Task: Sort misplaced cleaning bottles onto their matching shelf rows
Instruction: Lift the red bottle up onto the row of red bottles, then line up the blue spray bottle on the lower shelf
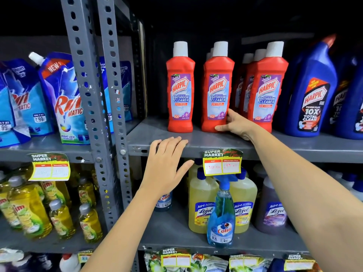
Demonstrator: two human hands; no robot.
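The person stands close to a grey steel shelf (216, 141) stocked with cleaning products. On the upper row, the right hand (236, 124) wraps the lower right side of a red bathroom cleaner bottle (217, 91), second from the left in that row. Its fingers (231, 115) curl round the bottle's flank and the thumb presses near the base, so the hand has a partial hold, half closed rather than clamped. The bottle stands upright on the shelf, just beside another red bottle (180, 89) on its left and a cluster of the same kind (265, 91) on its right. Further right stand blue toilet cleaner bottles (312, 91).

The left hand (167, 165) holds nothing. It rests flat and open, fingertips hooked over the front lip of the same shelf, as if steadying the body.

On the row below, a blue glass cleaner spray bottle (222, 218) stands in front of yellow floor cleaner bottles (200, 205), apart from another of its kind half hidden behind the left wrist. It looks misplaced.

The red bottle seems full, so I judge it fairly heavy for its size, with stiff plastic walls that will not dent much under a squeeze. Its glossy label may be a little slick. The low grip suits sliding it along the shelf; for lifting, I would take it around the waist or just under the white cap, where the shoulder narrows and stops the hand slipping. Tipping it could knock its neighbours.
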